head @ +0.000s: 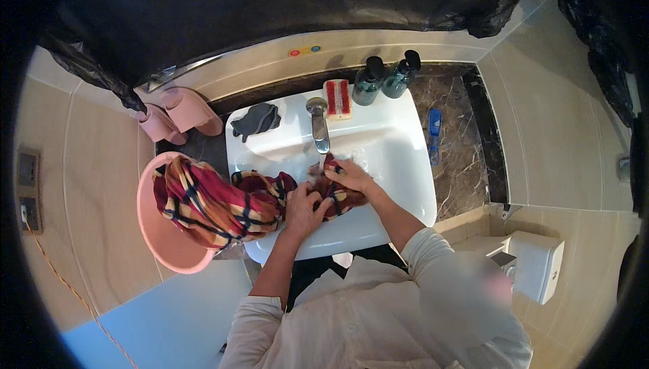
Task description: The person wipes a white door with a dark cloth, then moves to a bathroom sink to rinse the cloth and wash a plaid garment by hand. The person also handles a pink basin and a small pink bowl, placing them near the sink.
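Observation:
A plaid cloth [208, 201] in red, orange, cream and black lies partly in a pink plastic basin [149, 217] and stretches over the rim of a white washbasin [405, 191]. My left hand [305, 209] grips a bunched part of it inside the washbasin. Close by on the right, my right hand [350, 175] has its fingers on the wet end of the same cloth, with the thumb over it. Water runs from the chrome faucet [319, 130] onto the cloth between my hands. The parts of the fingers under the folds are hidden.
A dark wet cloth [256, 119] lies on the washbasin's back left ledge. Behind the faucet's right side are a red-and-white scrub sponge [338, 99] and two pump bottles [367, 82]. A blue brush [434, 135] rests on the marble counter [456, 166]. Pink slippers [190, 110] stand at the left.

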`<state>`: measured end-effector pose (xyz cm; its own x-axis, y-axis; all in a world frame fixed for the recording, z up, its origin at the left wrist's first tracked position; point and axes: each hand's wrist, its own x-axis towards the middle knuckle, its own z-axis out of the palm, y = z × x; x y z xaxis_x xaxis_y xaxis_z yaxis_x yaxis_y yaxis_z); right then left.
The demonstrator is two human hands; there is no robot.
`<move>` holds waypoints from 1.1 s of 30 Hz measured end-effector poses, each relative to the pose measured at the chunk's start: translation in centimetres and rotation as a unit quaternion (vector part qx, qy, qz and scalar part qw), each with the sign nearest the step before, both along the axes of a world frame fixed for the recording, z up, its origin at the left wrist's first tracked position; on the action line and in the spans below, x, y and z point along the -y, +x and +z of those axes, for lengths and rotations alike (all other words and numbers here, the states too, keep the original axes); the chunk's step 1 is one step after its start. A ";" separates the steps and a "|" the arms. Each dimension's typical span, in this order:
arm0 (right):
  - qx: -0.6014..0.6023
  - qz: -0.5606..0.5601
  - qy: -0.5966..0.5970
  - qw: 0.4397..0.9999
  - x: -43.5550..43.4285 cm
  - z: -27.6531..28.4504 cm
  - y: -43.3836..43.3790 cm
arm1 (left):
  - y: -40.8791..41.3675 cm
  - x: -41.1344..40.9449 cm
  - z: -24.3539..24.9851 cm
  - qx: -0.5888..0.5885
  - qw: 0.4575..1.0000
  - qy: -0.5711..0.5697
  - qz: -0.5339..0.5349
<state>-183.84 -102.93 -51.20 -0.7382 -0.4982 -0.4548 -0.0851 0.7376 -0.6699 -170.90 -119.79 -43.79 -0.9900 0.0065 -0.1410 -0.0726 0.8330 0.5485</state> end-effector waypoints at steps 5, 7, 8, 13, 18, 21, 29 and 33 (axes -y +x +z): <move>-0.109 -0.027 -0.116 0.987 -2.3 5.6 4.0 | -1.7 0.3 1.2 0.014 1.000 0.020 -0.010; -0.227 0.043 0.006 0.973 -2.7 8.3 6.7 | -1.0 0.0 1.3 -0.004 0.994 -0.006 -0.105; -0.289 0.073 0.041 0.954 -2.6 9.5 8.0 | -0.4 0.0 0.5 -0.034 0.989 -0.056 -0.135; -0.334 0.081 0.101 0.934 -0.3 5.5 9.1 | -2.3 -0.8 -2.3 -0.022 0.986 -0.115 -0.119; -0.346 -0.060 0.020 0.936 1.4 0.0 3.9 | -6.0 0.0 -6.0 -0.010 0.989 -0.091 -0.114; -0.202 -0.053 0.043 0.977 1.9 -0.7 0.2 | -7.8 0.2 -8.0 0.067 0.986 -0.125 -0.090; -0.151 -0.054 0.165 0.973 3.8 -2.3 -4.4 | -11.0 0.5 -6.6 0.124 0.991 -0.012 0.054; -0.031 -0.089 0.054 0.994 0.9 -0.9 -4.2 | -10.8 0.8 -2.3 0.147 0.987 0.056 -0.015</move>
<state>-188.08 -103.83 -52.09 -0.8387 -0.3075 -0.4495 0.0149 0.8121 -0.5834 -181.74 -120.62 -46.09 -0.9056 0.0670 -0.4188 -0.2185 0.7726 0.5961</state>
